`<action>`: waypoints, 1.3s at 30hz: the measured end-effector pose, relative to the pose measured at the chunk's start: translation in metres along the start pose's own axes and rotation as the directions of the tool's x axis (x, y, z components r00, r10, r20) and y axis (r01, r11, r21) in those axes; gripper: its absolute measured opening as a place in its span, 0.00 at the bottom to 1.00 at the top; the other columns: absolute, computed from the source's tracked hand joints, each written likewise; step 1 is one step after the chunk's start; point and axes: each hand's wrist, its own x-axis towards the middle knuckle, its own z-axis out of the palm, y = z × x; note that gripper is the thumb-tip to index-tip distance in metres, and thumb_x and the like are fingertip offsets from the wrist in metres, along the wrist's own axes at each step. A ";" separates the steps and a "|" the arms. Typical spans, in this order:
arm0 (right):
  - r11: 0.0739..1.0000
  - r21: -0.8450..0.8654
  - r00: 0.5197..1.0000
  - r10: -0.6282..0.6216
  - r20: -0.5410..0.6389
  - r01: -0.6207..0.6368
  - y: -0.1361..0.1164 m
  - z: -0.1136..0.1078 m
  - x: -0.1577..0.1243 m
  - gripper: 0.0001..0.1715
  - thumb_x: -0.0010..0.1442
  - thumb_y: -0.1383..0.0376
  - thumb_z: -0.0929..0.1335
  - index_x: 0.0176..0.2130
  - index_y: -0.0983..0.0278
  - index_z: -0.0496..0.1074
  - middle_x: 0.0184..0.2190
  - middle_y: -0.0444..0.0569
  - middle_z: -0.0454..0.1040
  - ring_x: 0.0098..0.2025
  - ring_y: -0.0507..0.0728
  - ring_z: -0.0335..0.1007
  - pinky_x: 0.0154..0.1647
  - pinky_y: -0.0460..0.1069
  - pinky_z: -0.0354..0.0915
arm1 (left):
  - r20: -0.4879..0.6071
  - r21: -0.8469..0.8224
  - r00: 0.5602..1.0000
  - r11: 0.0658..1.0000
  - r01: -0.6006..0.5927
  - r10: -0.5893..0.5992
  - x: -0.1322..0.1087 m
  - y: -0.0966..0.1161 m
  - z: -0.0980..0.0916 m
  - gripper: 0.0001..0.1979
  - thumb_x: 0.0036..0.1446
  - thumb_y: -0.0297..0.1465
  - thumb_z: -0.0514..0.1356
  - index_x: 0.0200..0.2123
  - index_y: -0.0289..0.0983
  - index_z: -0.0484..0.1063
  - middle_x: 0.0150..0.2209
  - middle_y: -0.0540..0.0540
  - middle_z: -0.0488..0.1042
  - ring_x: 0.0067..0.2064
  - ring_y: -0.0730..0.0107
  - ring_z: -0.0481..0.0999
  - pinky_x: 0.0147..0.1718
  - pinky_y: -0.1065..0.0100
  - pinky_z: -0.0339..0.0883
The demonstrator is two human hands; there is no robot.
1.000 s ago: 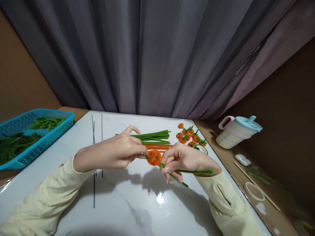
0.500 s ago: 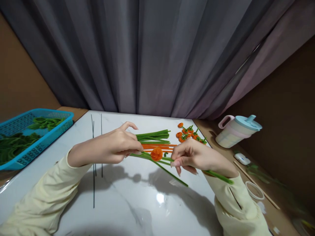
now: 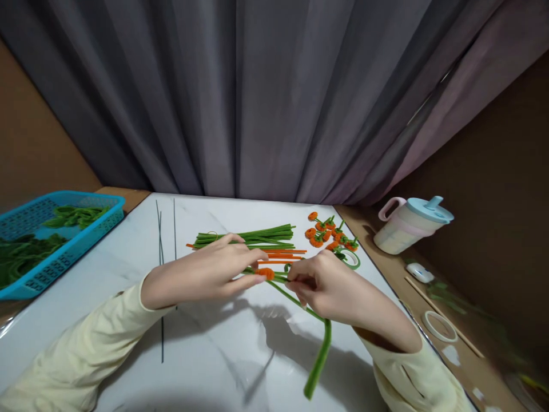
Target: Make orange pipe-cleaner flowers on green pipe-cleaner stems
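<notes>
My left hand (image 3: pixel 218 266) closes its thumb and fingertips on a small orange pipe-cleaner flower (image 3: pixel 266 274), which shows edge-on. Just right of it, my right hand (image 3: pixel 323 283) is closed in a pinch on a green pipe cleaner (image 3: pixel 319 355). The fuzzy green end hangs bent toward me below the right hand. Behind my hands lie a bundle of green pipe cleaners (image 3: pixel 270 233) and several orange pipe cleaners (image 3: pixel 283 256). My fingers hide where the flower and the green pipe cleaner meet.
Finished orange flowers (image 3: pixel 319 229) lie at the back right beside a roll of green tape (image 3: pixel 352 259). Thin dark wires (image 3: pixel 162 332) lie on the left. A blue basket (image 3: pixel 86 246) holds green pieces. A lidded cup (image 3: pixel 401 226), white earphone case (image 3: pixel 420 273) and white ring (image 3: pixel 440 326) stand right.
The flower has turned from face-on to edge-on, and my left fingers have come onto it. My right hand has shifted slightly left. The green pipe cleaner's end has swung down toward me.
</notes>
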 end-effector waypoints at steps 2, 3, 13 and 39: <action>1.000 0.000 1.000 -0.005 -0.007 0.005 -0.001 0.001 0.000 0.11 0.48 0.78 0.63 0.19 0.67 0.63 0.14 0.39 0.59 0.19 0.46 0.46 0.19 0.44 0.43 | -0.039 0.054 0.997 0.997 -0.061 0.063 0.003 0.000 0.004 0.12 0.65 0.34 0.47 0.41 0.38 0.69 0.35 0.49 0.75 0.36 0.68 0.71 0.49 0.62 0.55; 1.000 0.009 1.000 -0.004 -0.007 0.004 -0.001 0.001 0.000 0.11 0.49 0.78 0.63 0.19 0.67 0.63 0.15 0.40 0.60 0.19 0.46 0.47 0.19 0.44 0.43 | -0.059 0.073 0.994 0.993 -0.092 0.096 0.005 0.000 0.006 0.11 0.64 0.32 0.48 0.39 0.38 0.69 0.33 0.49 0.75 0.35 0.69 0.71 0.49 0.61 0.54; 0.992 0.007 0.988 -0.128 -0.084 0.129 -0.003 0.004 -0.001 0.12 0.45 0.81 0.60 0.20 0.66 0.61 0.14 0.37 0.55 0.19 0.46 0.45 0.20 0.44 0.42 | -0.260 0.229 0.954 0.969 -0.090 0.150 0.018 0.007 0.034 0.09 0.53 0.24 0.48 0.24 0.35 0.65 0.22 0.48 0.66 0.27 0.68 0.62 0.31 0.66 0.58; 0.891 -0.274 0.833 -0.441 -0.334 0.362 0.015 -0.010 -0.006 0.17 0.58 0.78 0.57 0.31 0.67 0.72 0.23 0.48 0.70 0.25 0.51 0.63 0.26 0.44 0.56 | 0.275 -0.959 0.957 0.104 0.265 0.092 0.019 -0.015 0.009 0.13 0.58 0.38 0.57 0.39 0.33 0.70 0.30 0.44 0.76 0.30 0.70 0.75 0.34 0.66 0.68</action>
